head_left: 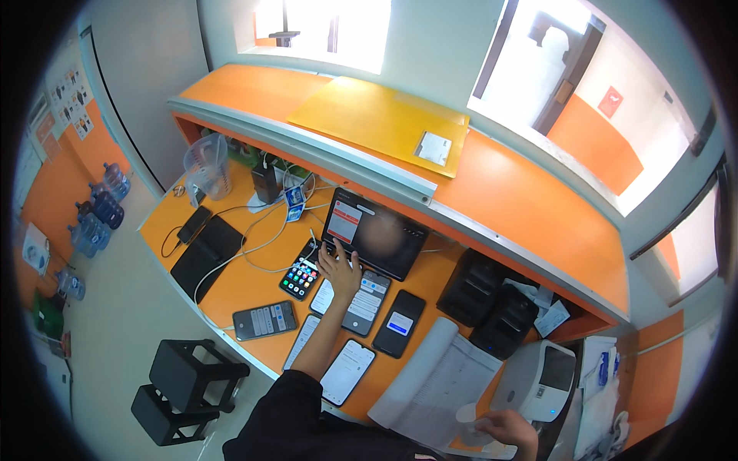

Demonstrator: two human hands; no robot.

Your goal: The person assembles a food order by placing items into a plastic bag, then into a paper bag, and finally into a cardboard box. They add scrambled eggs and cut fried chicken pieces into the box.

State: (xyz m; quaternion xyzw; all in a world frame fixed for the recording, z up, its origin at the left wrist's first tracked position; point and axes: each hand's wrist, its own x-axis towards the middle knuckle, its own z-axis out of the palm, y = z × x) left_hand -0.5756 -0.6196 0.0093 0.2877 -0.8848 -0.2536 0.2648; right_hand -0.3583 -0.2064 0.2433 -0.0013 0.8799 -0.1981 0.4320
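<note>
Phones (347,372) lie spread on the desk (257,286) before me. Nearest, my right hand (513,429) is at a pale round thing (466,413), grip unclear; farther, my left hand (340,270) spreads, empty, at the tablet (374,234), lower left: likely screen-tapping, which calls for one precise fingertip.

Glaring window (311,27) at twelve o'clock, second window (550,88) at two. Orange raised counter (530,207), eleven to three. Pale floor (131,284), nine. Black stools (182,375), eight. Orange wall (100,142), ten.
</note>
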